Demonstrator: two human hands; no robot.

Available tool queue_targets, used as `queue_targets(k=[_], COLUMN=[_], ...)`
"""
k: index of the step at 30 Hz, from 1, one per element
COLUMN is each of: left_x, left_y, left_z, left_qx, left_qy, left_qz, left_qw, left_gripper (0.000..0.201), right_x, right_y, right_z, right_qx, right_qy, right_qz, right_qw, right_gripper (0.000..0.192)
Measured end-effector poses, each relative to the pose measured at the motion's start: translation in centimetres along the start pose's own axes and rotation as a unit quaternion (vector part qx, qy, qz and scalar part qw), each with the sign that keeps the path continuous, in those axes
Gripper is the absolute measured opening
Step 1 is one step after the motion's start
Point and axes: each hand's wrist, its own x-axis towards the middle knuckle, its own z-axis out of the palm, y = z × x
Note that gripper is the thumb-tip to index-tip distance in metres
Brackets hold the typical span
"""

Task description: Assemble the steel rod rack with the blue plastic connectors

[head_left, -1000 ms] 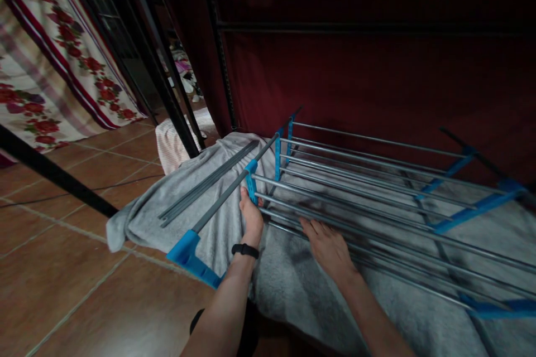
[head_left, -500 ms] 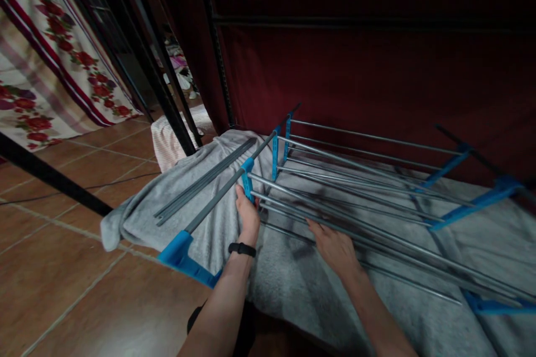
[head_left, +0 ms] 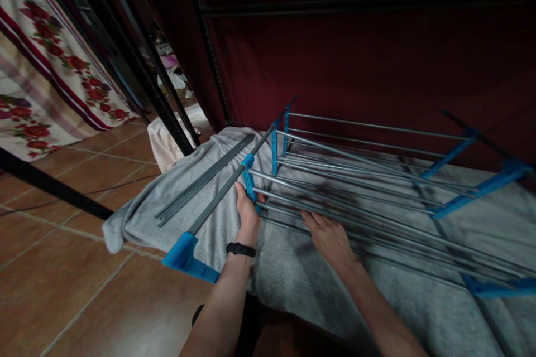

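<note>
Grey towel (head_left: 293, 268) on tile floor (head_left: 84, 290), floral curtain (head_left: 37, 67) w/ red roses

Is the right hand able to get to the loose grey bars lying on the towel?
Probably yes, but awkwardly. The right hand rests on the rack's rods; the loose bars lie beyond the left hand and the rack's side pole, so it would have to cross over both.
</note>
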Motion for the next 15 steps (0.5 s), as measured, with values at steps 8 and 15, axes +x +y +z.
queue_targets(k=[8,15], left_x=[-0.28,-0.47], left_y=[0.46,0.55], left_z=[0.21,0.27], left_qx=[-0.018,-0.015], left_qy=[-0.006,-0.008], left_qz=[-0.007,-0.001], left_qw=[1.000,1.000], left_gripper=[0.065,0.066], right_x=[0.19,0.23], right_y=[0.02,-0.01], right_z=[-0.16,-0.08], right_qx=[0.005,0.012], right_qy=[-0.016,-0.014], right_qz=[0.007,0.012], right_qw=[1.000,1.000], right_gripper=[0.047,0.046])
